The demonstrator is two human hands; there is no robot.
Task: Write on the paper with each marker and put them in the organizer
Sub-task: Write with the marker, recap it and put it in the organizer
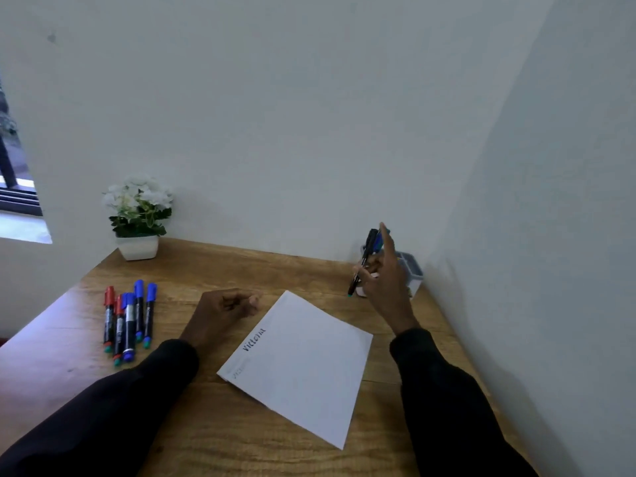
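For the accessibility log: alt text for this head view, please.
The right hand holds a marker by the grey organizer in the far right corner of the desk. The left hand rests loosely curled beside the paper, which bears handwriting; five capped markers lie at left.

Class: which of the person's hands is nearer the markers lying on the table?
Left. The left hand rests just right of the markers; the right hand holds a black marker by the organizer.
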